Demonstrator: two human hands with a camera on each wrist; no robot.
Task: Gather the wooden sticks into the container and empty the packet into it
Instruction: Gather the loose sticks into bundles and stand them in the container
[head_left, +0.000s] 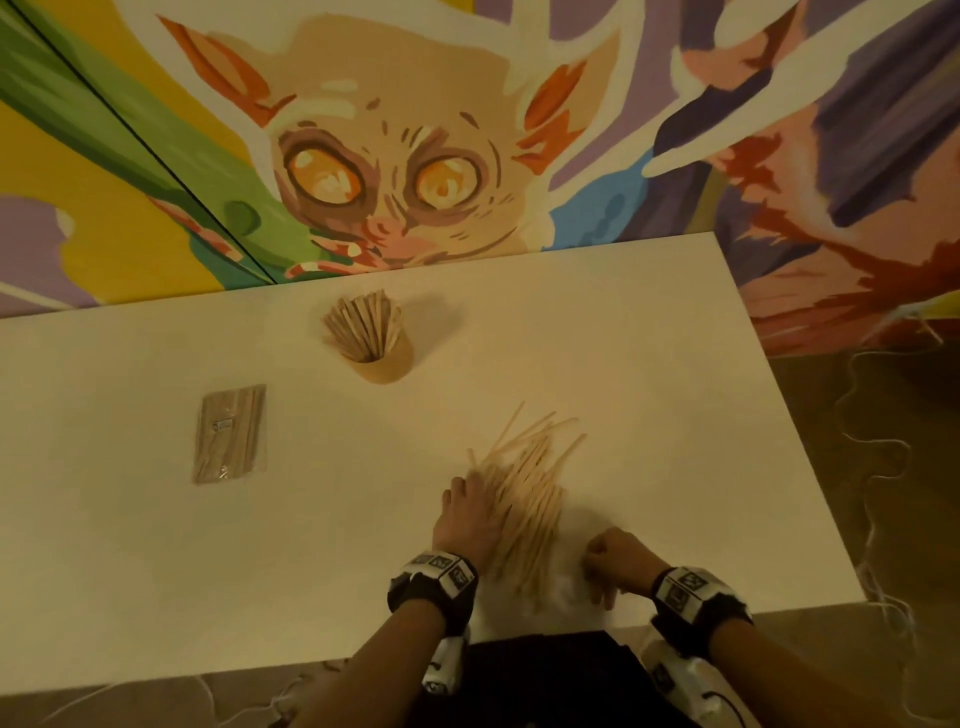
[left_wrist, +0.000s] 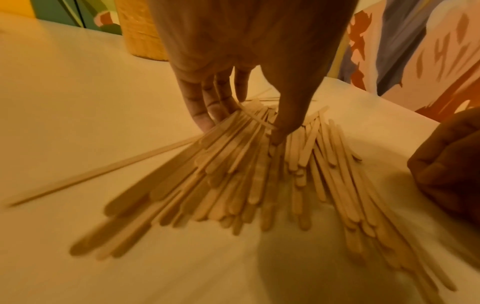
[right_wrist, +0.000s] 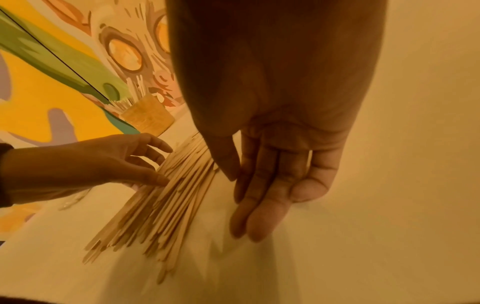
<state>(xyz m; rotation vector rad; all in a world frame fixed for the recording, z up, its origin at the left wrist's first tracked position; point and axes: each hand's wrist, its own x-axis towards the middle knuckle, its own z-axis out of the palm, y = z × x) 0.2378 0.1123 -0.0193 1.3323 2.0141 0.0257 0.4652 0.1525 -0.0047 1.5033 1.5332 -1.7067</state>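
A loose pile of flat wooden sticks (head_left: 524, 493) lies fanned on the white table (head_left: 156, 571) near its front edge. My left hand (head_left: 470, 499) rests on the pile's left side. In the left wrist view its fingers (left_wrist: 205, 121) touch the table beside the sticks (left_wrist: 233, 174) and the thumb presses on top. My right hand (right_wrist: 246, 205) hangs relaxed just right of the pile (right_wrist: 166, 201), holding nothing. A round tan container (head_left: 382, 364) stands further back with several sticks upright in it. The clear packet of sticks (head_left: 230, 434) lies flat at the left.
A painted mural wall (head_left: 415, 130) stands right behind the table's far edge. The table's right edge (head_left: 779, 395) runs diagonally, with floor and loose cable beyond it. Bare tabletop lies between the packet, the container and the pile.
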